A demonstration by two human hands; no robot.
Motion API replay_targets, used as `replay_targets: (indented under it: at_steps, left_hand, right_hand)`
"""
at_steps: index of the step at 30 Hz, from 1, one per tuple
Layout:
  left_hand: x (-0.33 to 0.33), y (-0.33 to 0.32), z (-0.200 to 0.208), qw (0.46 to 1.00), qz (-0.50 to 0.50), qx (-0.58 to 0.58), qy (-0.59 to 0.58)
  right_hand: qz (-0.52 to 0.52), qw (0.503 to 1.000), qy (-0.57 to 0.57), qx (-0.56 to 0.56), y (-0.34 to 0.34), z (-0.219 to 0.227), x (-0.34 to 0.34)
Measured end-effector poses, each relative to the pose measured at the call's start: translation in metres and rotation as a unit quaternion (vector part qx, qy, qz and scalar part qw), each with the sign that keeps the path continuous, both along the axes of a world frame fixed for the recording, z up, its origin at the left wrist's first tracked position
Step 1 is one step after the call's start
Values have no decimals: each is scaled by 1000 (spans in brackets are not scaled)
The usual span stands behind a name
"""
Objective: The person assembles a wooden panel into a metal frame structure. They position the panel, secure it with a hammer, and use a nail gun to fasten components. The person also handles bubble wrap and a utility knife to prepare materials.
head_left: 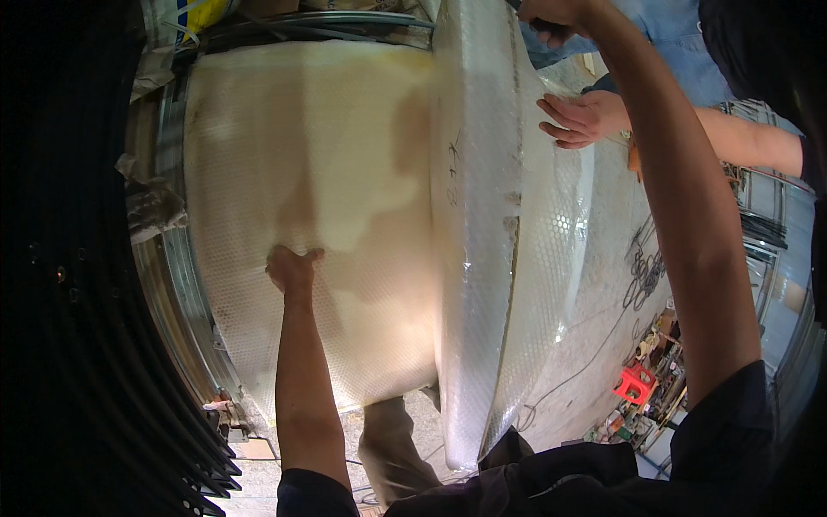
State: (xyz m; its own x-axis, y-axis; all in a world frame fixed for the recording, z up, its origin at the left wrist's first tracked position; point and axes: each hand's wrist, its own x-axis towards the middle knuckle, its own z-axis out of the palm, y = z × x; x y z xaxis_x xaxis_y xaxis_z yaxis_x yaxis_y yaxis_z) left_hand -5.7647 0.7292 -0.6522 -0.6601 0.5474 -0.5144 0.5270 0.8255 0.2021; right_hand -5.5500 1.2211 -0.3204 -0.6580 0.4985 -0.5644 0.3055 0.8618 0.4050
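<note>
1. Translucent bubble wrap covers the wide panel [370, 164], which in the head view spreads left of an upright wrapped slab [476, 224].
2. The left hand [291, 270] lies against the panel, thumb apart, clenching nothing; the right hand [564, 17] curls its fingers beyond the slab, grasp unclear.
3. Apparently steadying wrapped pieces; moving on calls for a sure two-handed hold.
4. Metal strips [173, 138] crowd the panel's left edge; the floor [616, 250] rightward offers more room, past a co-worker's hand [586, 121].

Wrapped panel [478, 233] between bubble-wrap sheet [353, 198] and stool [636, 384]
</note>
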Motion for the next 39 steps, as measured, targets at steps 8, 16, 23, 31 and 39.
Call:
replay_targets:
  at_steps: [8, 16, 23, 31, 39]
  left_hand:
    - [-2, -5, 6, 1000, -9, 3, 21]
    - [-7, -13, -3, 1000, -24, 0, 15]
    - [-6, -6, -1, 1000, -14, 0, 7]
    - [-4, -11, 0, 998, -42, 11, 37]
    - [-21, -42, -6, 994, -77, 63, -53]
  right_hand:
    - [45, 997, -66, 9, -49, -34, 17]
    - [-302, 939, 124, -105, -143, -6, 16]
    - [-477, 827, 251, -159, -212, 15, 23]
    - [-535, 765, 260, -246, -328, 33, 69]
    - [-711, 458, 360, -393, -551, 34, 175]
